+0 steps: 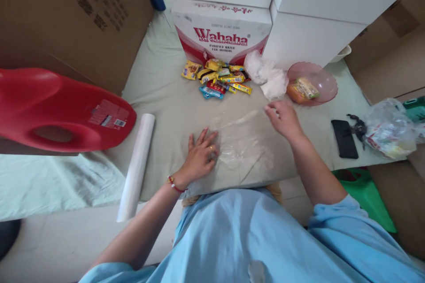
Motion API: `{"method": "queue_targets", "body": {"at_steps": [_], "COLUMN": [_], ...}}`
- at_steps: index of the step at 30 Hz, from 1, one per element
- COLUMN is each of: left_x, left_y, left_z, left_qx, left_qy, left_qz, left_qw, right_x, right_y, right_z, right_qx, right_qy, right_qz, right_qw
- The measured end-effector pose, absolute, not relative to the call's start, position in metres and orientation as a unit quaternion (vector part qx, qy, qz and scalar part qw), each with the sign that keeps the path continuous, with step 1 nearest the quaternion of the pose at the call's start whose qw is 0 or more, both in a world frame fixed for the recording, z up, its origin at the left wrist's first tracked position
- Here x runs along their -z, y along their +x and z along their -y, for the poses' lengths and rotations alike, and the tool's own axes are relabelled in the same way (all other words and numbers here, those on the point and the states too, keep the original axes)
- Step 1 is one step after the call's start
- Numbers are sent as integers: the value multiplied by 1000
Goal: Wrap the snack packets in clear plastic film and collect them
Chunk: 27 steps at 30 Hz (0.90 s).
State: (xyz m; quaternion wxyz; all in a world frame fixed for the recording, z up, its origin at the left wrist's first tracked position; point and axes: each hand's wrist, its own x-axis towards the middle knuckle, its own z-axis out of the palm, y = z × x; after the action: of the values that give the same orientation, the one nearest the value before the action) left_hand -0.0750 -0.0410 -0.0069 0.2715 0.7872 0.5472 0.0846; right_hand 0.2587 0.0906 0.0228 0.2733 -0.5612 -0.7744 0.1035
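A clear plastic bag (242, 141) lies spread on the cloth-covered table in front of me. My left hand (201, 154) rests flat on its left part, fingers apart, with a ring and a beaded bracelet showing. At the bag's upper right corner my right hand (283, 117) is closed in a pinch, apparently on the thin plastic. Beyond the hands lies a pile of small snack packets (222, 79) in yellow, red and blue wrappers. Crumpled white plastic bags (262, 70) sit right of the pile, touching a pink translucent bowl (327, 90) that holds wrapped snacks.
A roll of plastic bags (137, 168) overhangs the front edge at left, beside a large red jug (76, 110). A Wahaha carton (222, 31) and white boxes (318, 31) stand behind. At right are a black phone (344, 139) and a filled plastic bag (390, 128).
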Motion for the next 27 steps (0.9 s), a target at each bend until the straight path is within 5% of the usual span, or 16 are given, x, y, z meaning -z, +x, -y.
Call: {"method": "queue_targets", "body": {"at_steps": [9,18,22,27], "left_x": [19,4,2,17], "left_y": [-71,-78,-62,-65], "left_z": [71,36,-16,-66], "left_qx": [-180,-351,-307,-397], "left_qy": [768,564,510,435], "left_qz": [-565,-725,-749,-694], "left_qw": [241,185,291,414], "right_x": [-7,41,43,43], "right_y": [135,139,141,148], "right_z": [-15,26,30,39], "right_qx": [-159,-206,-201,-213], "right_qy": [-346,-325,-320,-317], "right_qz": [908,909,912,911], "right_qw": [173,157,156,157]}}
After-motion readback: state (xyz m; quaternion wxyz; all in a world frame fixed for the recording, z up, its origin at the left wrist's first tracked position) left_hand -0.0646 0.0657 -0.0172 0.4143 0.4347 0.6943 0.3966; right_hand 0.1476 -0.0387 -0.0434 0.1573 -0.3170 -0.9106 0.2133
